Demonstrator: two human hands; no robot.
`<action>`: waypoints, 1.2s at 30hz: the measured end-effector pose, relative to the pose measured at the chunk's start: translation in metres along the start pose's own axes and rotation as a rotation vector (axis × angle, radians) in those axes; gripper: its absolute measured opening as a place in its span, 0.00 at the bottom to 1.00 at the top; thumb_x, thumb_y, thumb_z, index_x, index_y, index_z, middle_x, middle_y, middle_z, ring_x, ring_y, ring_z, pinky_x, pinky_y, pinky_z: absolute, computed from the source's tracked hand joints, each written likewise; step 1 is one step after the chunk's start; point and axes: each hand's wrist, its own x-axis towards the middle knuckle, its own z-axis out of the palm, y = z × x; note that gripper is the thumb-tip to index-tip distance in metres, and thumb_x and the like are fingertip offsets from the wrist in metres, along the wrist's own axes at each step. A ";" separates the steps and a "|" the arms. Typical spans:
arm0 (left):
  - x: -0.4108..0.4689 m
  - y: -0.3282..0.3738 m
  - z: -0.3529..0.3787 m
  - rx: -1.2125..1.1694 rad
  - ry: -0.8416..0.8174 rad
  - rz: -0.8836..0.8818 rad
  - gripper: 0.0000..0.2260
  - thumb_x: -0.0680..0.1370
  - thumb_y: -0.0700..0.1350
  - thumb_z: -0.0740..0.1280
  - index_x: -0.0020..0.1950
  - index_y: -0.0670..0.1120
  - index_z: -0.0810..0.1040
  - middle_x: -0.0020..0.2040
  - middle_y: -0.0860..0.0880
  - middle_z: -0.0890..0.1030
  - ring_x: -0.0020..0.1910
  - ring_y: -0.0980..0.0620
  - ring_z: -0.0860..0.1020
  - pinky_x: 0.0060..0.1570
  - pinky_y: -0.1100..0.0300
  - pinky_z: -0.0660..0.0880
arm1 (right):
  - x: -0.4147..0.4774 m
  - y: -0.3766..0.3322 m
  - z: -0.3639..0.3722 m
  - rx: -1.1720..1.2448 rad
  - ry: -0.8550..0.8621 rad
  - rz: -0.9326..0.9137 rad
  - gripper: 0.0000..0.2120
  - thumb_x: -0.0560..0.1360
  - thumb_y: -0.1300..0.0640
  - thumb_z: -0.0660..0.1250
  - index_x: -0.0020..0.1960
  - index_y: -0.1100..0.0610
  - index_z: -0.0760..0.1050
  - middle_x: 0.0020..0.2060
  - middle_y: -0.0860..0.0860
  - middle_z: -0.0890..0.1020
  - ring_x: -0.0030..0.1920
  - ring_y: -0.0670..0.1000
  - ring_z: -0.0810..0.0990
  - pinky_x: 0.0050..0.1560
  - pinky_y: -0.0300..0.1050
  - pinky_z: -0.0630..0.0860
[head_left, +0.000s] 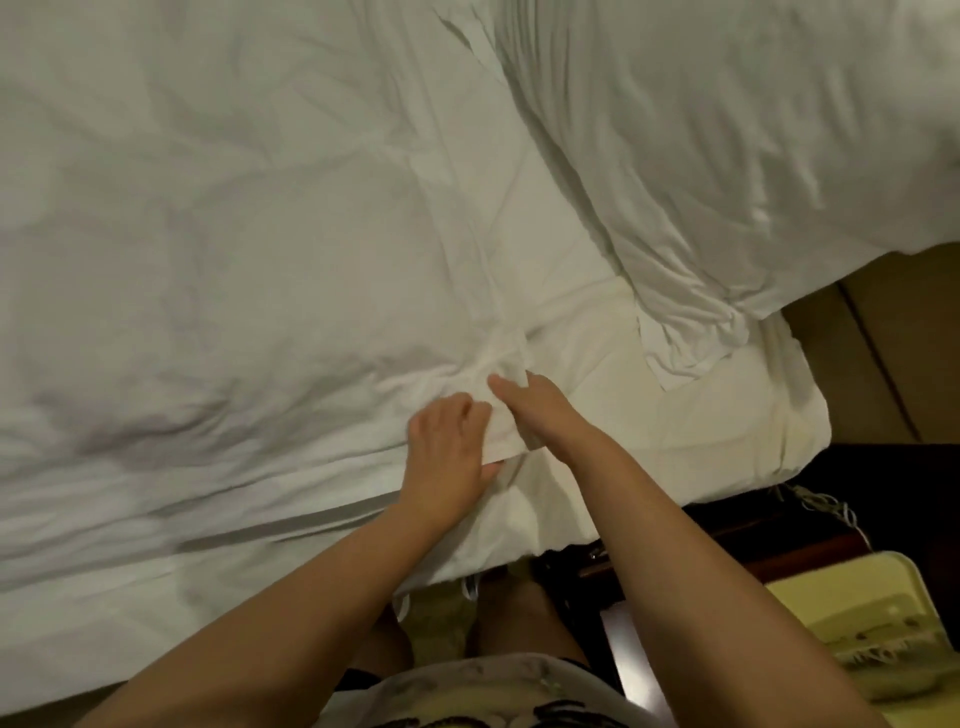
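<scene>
A white duvet (234, 260) covers the bed and is bunched into creases near the bed's near edge. My left hand (449, 452) grips a fold of that white fabric (501, 431), fingers curled over it and thumb underneath. My right hand (535, 405) lies on the same fold just to the right, thumb stretched out over it; its fingers are hidden behind the hand. A white pillow (727, 156) lies at the upper right, overlapping the bed's corner.
The mattress corner (753, 426) ends at the right, with a tan wall panel (893, 338) beyond. A dark wooden nightstand (727, 551) holds a cream telephone (883, 634) at the lower right. My legs stand against the bed's edge.
</scene>
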 end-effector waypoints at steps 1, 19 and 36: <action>0.002 -0.011 -0.009 0.043 0.029 -0.053 0.27 0.64 0.57 0.73 0.57 0.45 0.70 0.51 0.43 0.77 0.49 0.42 0.73 0.46 0.48 0.73 | -0.003 -0.011 0.006 0.072 0.047 0.016 0.22 0.79 0.46 0.61 0.66 0.59 0.72 0.59 0.56 0.79 0.57 0.56 0.78 0.56 0.50 0.76; 0.067 -0.150 -0.348 0.158 0.940 -0.151 0.24 0.77 0.45 0.56 0.73 0.52 0.59 0.71 0.38 0.67 0.70 0.41 0.65 0.66 0.39 0.60 | -0.160 -0.329 0.095 0.795 -0.363 -0.666 0.13 0.75 0.57 0.65 0.54 0.64 0.77 0.43 0.56 0.84 0.44 0.53 0.83 0.47 0.47 0.80; -0.006 -0.104 0.000 0.343 -0.328 -0.052 0.35 0.72 0.43 0.69 0.76 0.52 0.59 0.78 0.43 0.53 0.76 0.43 0.56 0.68 0.35 0.55 | 0.043 0.052 0.053 0.248 0.332 0.159 0.20 0.79 0.53 0.63 0.68 0.62 0.71 0.61 0.58 0.78 0.59 0.59 0.77 0.57 0.47 0.73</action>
